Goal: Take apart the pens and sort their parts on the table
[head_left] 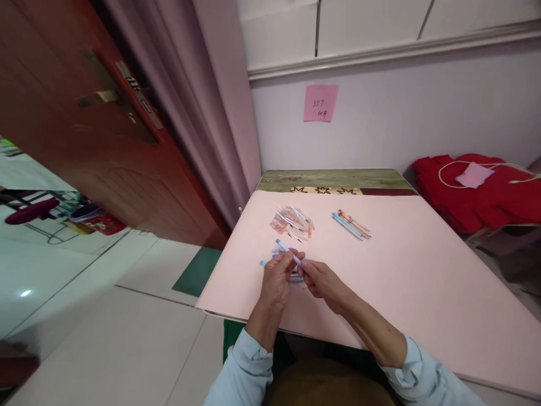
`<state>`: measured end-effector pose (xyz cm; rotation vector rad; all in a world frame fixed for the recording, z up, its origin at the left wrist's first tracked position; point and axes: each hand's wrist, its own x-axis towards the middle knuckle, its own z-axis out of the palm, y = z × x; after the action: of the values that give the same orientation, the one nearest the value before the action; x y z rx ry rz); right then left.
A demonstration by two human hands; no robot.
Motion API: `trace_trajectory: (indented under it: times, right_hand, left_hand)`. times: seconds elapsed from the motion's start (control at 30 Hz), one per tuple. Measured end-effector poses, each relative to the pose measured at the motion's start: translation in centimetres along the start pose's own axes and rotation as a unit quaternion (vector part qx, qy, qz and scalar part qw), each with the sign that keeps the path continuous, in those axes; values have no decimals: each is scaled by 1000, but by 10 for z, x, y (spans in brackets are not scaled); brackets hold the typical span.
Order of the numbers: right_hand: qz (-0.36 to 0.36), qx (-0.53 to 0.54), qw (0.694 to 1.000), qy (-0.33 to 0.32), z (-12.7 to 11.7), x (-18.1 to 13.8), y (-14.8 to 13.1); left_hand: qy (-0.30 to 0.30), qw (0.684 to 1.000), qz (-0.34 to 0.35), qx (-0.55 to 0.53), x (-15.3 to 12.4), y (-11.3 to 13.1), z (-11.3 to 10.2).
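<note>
A light blue pen (284, 246) is held at a slant over the near left part of the table, its darker blue end pointing up and left. My left hand (275, 280) is closed around its middle. At the lower right end, the fingers of my right hand (320, 277) pinch the same pen. Beneath my hands lie several blue pen pieces (297, 278), partly hidden. Just beyond is a heap of thin pen refills (296, 221) with small clear and pinkish pieces. To its right, several blue and tan pens (350, 225) lie side by side.
A pale pink sheet covers the table (406, 270). Behind it is a wall with a pink note (320, 103). Red cloth (486, 197) with a white cable lies at the right. A purple curtain (220, 73) and a brown door (139, 169) stand at the left.
</note>
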<state>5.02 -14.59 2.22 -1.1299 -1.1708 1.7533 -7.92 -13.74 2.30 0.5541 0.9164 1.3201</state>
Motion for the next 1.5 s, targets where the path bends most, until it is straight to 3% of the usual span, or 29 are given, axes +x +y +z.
trace_trajectory:
  times: [0.07, 0.13, 0.3, 0.37, 0.57, 0.73, 0.83, 0.93, 1.13, 1.3, 1.5]
  right_hand:
    - [-90, -126, 986, 65, 2, -1, -1]
    - [-109, -163, 977, 81, 1, -1, 1]
    - [46, -30, 998, 35, -7, 13, 3]
    - [34, -27, 999, 32, -10, 25, 1]
    - [-107, -15, 994, 35, -23, 56, -7]
    - [-74, -98, 992, 23, -38, 60, 10]
    - [-95, -131, 986, 29, -47, 61, 16]
    - [-108, -102, 989, 21, -51, 61, 14]
    - [-50, -99, 994, 5, -50, 57, 9]
    - [-109, -61, 990, 70, -53, 58, 11]
    - [-95, -66, 991, 62, -59, 57, 9]
  left_hand:
    - [25, 1000, 5, 2, 0, 2, 0]
    - [48, 999, 5, 4, 1, 4, -2]
    - [70, 998, -9, 4, 12, 2, -6]
    - [88, 996, -14, -2, 19, 2, -3]
    - [156, 987, 7, -31, 36, 6, 9]
    - [169, 985, 6, -40, 30, -8, 9]
    - [187, 981, 16, -42, 25, -13, 10]
    - [175, 982, 46, -53, 27, -13, 16]
    - [167, 983, 54, -53, 36, -16, 27]
    - [195, 975, 71, -78, 40, -13, 20]
    - [219, 970, 79, -72, 40, 2, 9]
